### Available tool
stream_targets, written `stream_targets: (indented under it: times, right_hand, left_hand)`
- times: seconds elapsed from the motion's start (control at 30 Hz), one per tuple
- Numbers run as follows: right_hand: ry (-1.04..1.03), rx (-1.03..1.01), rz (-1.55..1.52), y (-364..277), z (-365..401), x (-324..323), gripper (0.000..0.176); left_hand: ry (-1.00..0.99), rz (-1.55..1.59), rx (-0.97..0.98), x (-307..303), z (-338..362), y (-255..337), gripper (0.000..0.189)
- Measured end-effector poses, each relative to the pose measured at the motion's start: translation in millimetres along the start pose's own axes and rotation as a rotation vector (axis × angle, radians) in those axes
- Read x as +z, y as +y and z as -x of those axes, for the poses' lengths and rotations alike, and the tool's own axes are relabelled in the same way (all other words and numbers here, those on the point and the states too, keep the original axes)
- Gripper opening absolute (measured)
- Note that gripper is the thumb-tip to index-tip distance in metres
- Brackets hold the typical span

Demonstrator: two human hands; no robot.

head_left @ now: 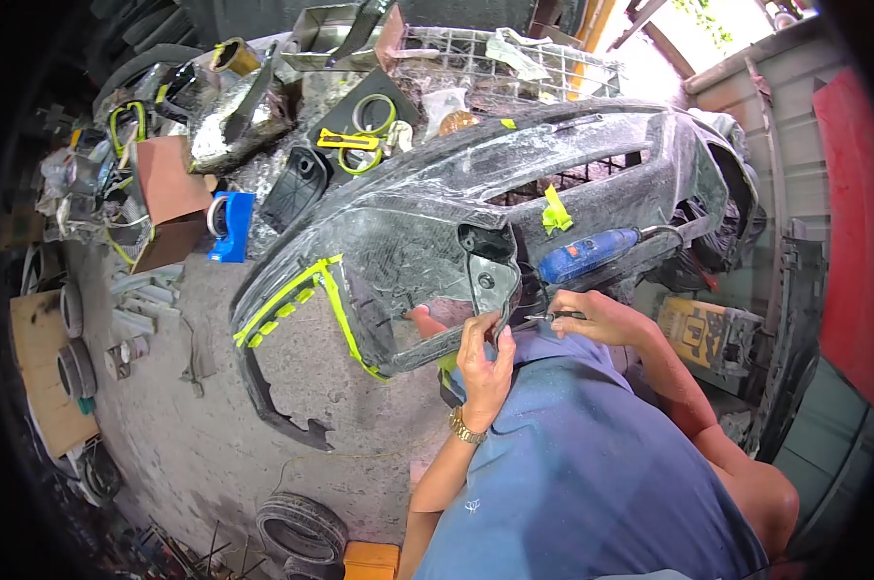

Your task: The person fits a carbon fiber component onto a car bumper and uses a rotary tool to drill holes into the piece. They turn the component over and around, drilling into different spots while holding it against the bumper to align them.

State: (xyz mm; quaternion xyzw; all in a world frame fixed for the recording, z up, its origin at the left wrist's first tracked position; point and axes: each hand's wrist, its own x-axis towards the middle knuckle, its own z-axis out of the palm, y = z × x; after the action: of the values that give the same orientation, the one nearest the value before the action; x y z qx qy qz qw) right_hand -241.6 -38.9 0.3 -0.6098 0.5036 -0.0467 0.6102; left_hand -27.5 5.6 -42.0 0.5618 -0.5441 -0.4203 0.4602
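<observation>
A dusty black car bumper spans the middle of the view, with yellow-green masking tape along its left part. My left hand, a gold watch on its wrist, is closed on the lower edge of a grey-black plastic bracket with a round hole. To its right, my right hand has its fingers curled around a small thin tool, whose tip points toward the bracket; its kind is too small to make out. Just above that hand lies a blue power tool with an orange switch, on the bumper.
Tape rolls, a yellow cutter and a black plastic part lie behind the bumper. A blue tape dispenser stands to the left. Tyres rest on the concrete floor. A yellow case sits at right.
</observation>
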Motion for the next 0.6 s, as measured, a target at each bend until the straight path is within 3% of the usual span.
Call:
stream_targets:
  times: [0.27,0.37,0.6]
  right_hand:
    - [0.147,0.02,0.041,-1,0,1,0.033]
    - [0.128,0.024,0.094,-1,0,-1,0.032]
    - [0.153,-0.066,0.074,-6,-9,7,0.034]
  left_hand:
    - [-0.01,0.173,-0.165,5,6,-14,0.026]
    - [-0.018,0.115,-0.025,2,0,-11,0.029]
    - [-0.021,0.108,-0.046,0,3,-11,0.026]
